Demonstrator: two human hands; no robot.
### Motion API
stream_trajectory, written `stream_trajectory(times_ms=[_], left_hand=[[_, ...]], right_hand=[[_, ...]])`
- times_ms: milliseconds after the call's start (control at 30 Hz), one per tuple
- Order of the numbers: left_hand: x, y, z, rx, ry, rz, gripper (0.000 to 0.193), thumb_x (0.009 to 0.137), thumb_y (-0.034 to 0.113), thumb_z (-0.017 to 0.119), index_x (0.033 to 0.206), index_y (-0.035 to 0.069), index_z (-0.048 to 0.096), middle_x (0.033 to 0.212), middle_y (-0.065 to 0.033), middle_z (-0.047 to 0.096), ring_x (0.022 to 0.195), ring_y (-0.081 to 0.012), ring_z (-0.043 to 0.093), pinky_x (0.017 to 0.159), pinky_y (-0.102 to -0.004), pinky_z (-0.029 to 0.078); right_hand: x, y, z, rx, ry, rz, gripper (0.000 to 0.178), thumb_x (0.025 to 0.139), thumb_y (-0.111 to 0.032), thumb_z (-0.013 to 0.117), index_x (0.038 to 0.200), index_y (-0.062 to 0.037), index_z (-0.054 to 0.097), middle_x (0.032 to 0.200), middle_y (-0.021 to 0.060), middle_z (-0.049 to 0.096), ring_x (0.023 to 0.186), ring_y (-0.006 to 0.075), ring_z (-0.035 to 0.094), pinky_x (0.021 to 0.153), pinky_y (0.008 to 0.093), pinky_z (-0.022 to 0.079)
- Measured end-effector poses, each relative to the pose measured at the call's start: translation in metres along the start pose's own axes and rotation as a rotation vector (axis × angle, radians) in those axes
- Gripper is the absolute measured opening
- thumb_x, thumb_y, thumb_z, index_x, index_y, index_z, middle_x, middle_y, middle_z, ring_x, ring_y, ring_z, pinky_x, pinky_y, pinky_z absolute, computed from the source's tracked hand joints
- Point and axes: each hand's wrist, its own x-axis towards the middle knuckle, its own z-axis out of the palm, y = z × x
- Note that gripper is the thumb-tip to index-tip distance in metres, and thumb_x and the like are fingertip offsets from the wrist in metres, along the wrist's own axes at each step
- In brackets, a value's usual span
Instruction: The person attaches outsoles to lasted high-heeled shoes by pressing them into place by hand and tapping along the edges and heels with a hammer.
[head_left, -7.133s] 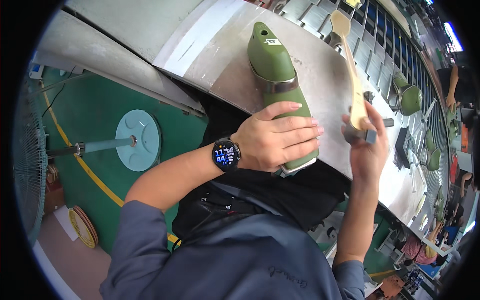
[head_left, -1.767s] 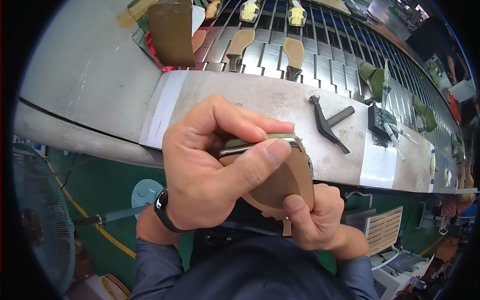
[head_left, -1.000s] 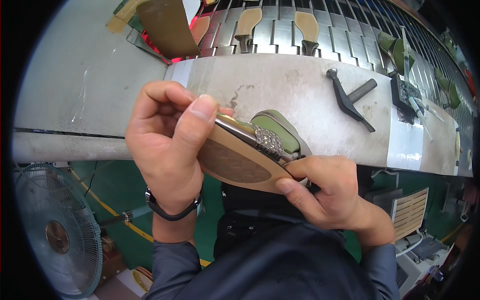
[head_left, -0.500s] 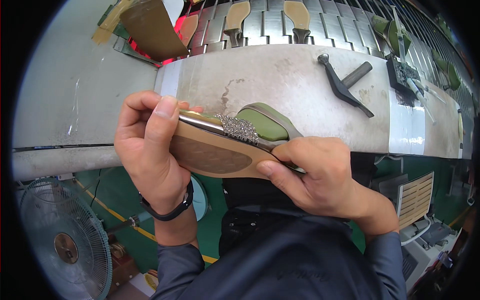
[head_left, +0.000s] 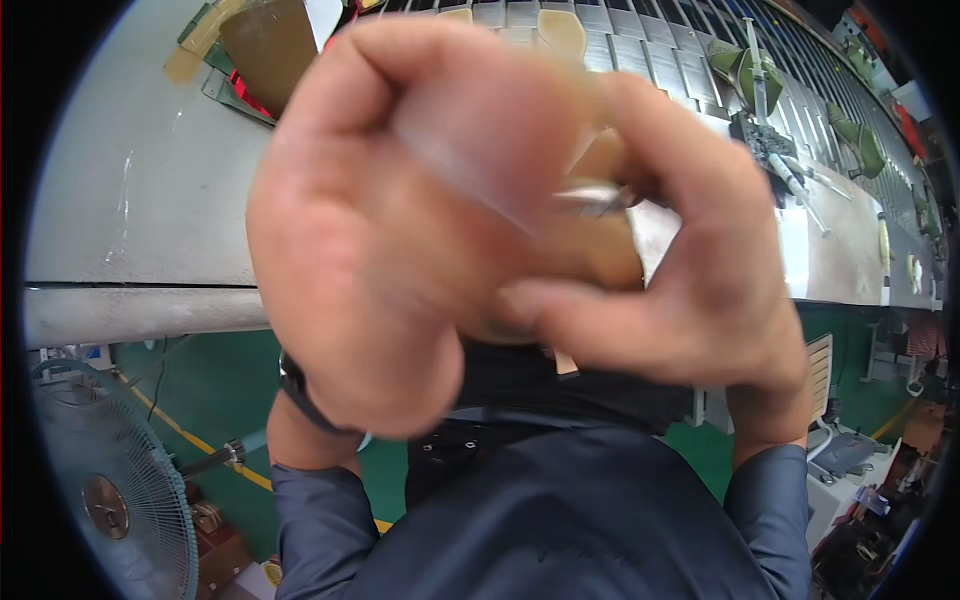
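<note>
Here both hands clench one tan sole (head_left: 600, 255) near the lens: left grip (head_left: 380, 250) wraps it, right grip (head_left: 690, 290) pinches its far edge.

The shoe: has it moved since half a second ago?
Yes. The shoe, held in both hands, has come up toward the camera, now looming large and covering much of the grey table.

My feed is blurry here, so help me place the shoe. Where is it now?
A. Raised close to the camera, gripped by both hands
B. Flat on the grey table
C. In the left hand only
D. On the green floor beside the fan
A: the left hand and right hand fill the view, closed together round the tan shoe, above the table.
</note>
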Motion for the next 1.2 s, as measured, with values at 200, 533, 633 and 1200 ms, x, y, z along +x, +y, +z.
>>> stream_trajectory(times_ms=[200, 533, 633, 1200], left_hand=[[-0.021, -0.108, -0.039, -0.448, 0.171, -0.506, 0.071, 0.11, 0.061, 0.028, 0.124, 0.002, 0.065, 0.127, -0.0188, 0.07, 0.125, -0.0283, 0.062, 0.109, -0.0453, 0.042], [-0.03, -0.145, -0.02, -0.063, 0.34, -0.271, 0.084, 0.112, 0.062, 0.014, 0.106, -0.002, 0.068, 0.106, -0.0118, 0.066, 0.095, -0.0169, 0.063, 0.089, -0.03, 0.049], [-0.015, -0.139, -0.035, 0.213, 0.036, -0.042, 0.092, 0.11, 0.066, 0.013, 0.099, -0.005, 0.07, 0.106, -0.0147, 0.065, 0.095, -0.0196, 0.061, 0.089, -0.0309, 0.047], [-0.019, -0.136, -0.029, 0.201, -0.031, -0.072, 0.119, 0.089, 0.091, 0.001, 0.106, -0.004, 0.071, 0.107, -0.0122, 0.068, 0.1, -0.0212, 0.063, 0.094, -0.0342, 0.049]], right_hand=[[-0.029, 0.064, -0.058, 0.424, 0.32, 0.302, 0.047, 0.093, -0.024, 0.07, 0.128, 0.0075, 0.062, 0.109, 0.0127, 0.073, 0.099, 0.0162, 0.071, 0.091, 0.0288, 0.055], [-0.155, 0.091, 0.046, 0.684, 0.263, 0.658, 0.066, 0.085, -0.015, 0.081, 0.141, 0.0067, 0.054, 0.124, 0.0177, 0.069, 0.116, 0.026, 0.068, 0.103, 0.0378, 0.052], [-0.132, 0.09, 0.046, -0.369, 0.045, 0.187, 0.061, 0.08, -0.016, 0.088, 0.132, 0.003, 0.064, 0.095, 0.016, 0.073, 0.082, 0.0297, 0.07, 0.076, 0.0381, 0.057], [-0.012, 0.066, 0.047, -0.513, 0.194, -0.592, 0.038, 0.067, 0.0, 0.079, 0.104, 0.0071, 0.072, 0.081, 0.0095, 0.065, 0.063, 0.0199, 0.064, 0.053, 0.0305, 0.051]])
